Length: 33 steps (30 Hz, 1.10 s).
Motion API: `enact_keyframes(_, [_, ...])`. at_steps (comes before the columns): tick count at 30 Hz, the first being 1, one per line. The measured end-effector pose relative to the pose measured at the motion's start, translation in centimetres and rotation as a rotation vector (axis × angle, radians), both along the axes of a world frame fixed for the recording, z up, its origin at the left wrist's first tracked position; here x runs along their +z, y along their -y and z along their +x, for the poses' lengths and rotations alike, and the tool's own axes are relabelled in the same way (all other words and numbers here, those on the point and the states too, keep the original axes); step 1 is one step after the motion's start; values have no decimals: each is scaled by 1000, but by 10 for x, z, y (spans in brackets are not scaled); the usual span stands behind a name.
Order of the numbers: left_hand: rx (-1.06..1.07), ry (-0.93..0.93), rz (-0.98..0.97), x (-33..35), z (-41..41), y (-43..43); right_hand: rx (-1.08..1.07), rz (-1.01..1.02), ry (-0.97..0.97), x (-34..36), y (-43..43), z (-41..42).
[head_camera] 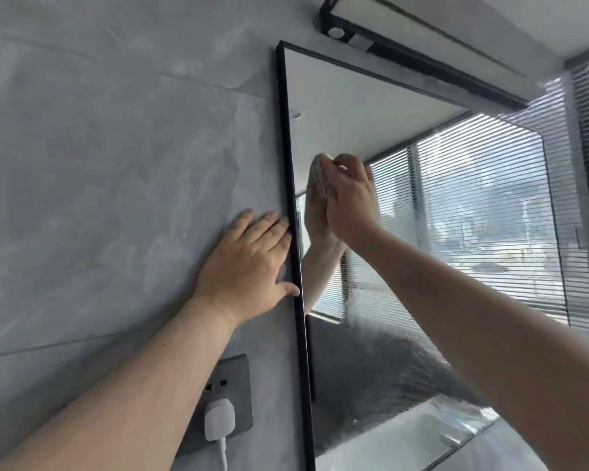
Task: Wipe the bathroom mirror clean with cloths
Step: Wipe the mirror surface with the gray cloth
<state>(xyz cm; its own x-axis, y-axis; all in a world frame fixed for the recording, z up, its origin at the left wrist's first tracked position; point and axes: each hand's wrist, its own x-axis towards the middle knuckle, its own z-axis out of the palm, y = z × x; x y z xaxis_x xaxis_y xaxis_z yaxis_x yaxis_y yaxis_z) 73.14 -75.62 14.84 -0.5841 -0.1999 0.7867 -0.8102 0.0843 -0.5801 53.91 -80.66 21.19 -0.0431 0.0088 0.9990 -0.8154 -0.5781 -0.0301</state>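
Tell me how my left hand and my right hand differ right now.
The left hand lies flat, fingers straight, on the grey wall, its thumb touching the black frame of the mirror. The right hand is up on the glass. The left hand holds nothing, while the right hand grips a grey cloth against the glass. The left hand sits lower than the right hand. Both are bare and raised.

Bright daylight enters through the blinds [558, 110]; wide-angle edges bend, focus slightly soft.
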Motion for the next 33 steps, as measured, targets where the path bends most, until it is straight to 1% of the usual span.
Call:
enact_keyframes(3, [21,0,26,0,1,1,-16,-33,-56,-10,3,-3])
enact_keyframes(8, [40,-15,75,2,-2,0,64,-150,-391,-94,-10,-10])
enact_keyframes(11, [55,-9,135,6,-3,-5,94,-100,-559,-143,-16,-23])
enact_keyframes(13, [56,-3,131,18,-2,-10,112,-61,-668,-160,-17,-30])
enact_keyframes(16, [136,18,95,56,-6,-23,98,-41,-725,-163,-17,-32])
enact_keyframes(19, [316,-45,152,92,-10,-26,78,-71,-637,-142,-13,-28])
enact_keyframes(22, [308,-71,136,96,-10,-16,78,-166,-427,-96,-13,-15])
enact_keyframes(24, [301,-56,119,91,-9,-13,82,-175,-280,-57,-9,-3])
enact_keyframes(26, [297,-48,107,90,-8,-10,66,-131,-163,-12,-1,6])
enact_keyframes(29, [279,-39,104,91,-6,-6,13,-48,-40,49,3,9])
enact_keyframes(31, [277,-31,96,90,-4,-5,13,33,37,77,1,1])
enact_keyframes(33, [278,-28,92,91,-4,-5,3,75,93,89,6,-13])
